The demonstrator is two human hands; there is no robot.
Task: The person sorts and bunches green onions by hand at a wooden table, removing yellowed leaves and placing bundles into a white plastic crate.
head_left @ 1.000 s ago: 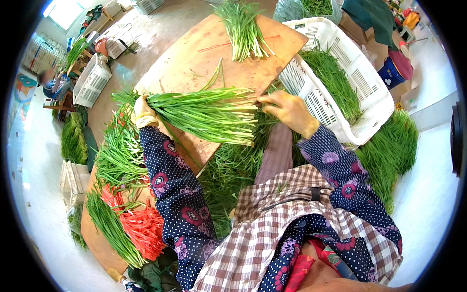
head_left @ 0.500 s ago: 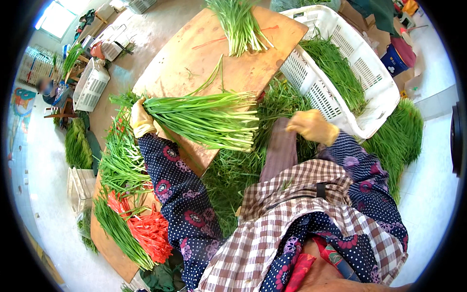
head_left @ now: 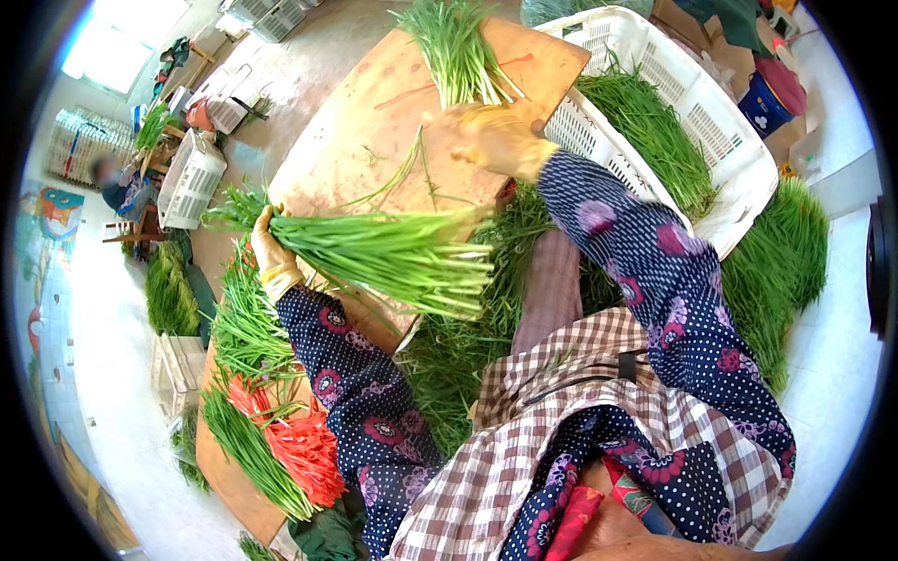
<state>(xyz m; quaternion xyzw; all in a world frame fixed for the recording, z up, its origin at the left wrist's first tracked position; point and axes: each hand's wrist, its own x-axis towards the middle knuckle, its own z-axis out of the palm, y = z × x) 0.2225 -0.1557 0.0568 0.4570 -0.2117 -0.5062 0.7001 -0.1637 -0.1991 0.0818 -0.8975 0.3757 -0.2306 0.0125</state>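
In yellowish gloves, my left hand grips a thick bunch of garlic chives near its leafy end, and the pale cut stems fan out to the right. The bunch is held over the near part of a wooden board. My right hand is over the board's right side, blurred by motion, so its fingers cannot be made out. Beyond it a second bunch of chives lies at the board's far edge. A few loose chive stalks lie on the board between the two bunches.
A white plastic crate with chives inside stands at the right. Loose greens heap below the board. At the left are more chives beside red ties. Another person sits at the far left.
My right hand has moved from near my lap up and left over the board. The bunch in my left hand has tilted slightly, its stem ends lower.
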